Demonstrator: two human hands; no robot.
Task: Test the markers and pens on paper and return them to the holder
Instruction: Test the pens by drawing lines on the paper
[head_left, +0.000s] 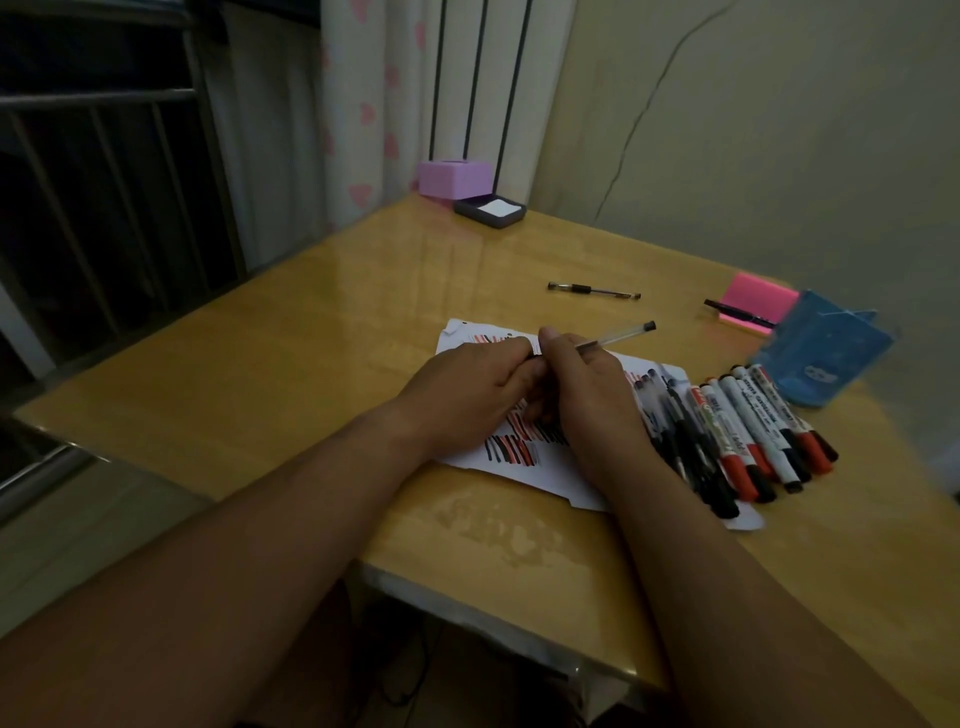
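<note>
Head view: over the scribbled paper (540, 475), the right hand (584, 397) grips a clear pen (621, 335), and the left hand (467, 387) pinches its left end. Markers (753, 431) lie in a row just right of the paper, near the blue holder (823, 356).

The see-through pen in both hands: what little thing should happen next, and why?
Probably the left hand pulls the cap off, so the right hand can scribble a test line. Both grip the clear pen above the paper, which has bare space beside its red and black strokes. The pen's tip and any cap are hidden, so this is a guess.
</note>
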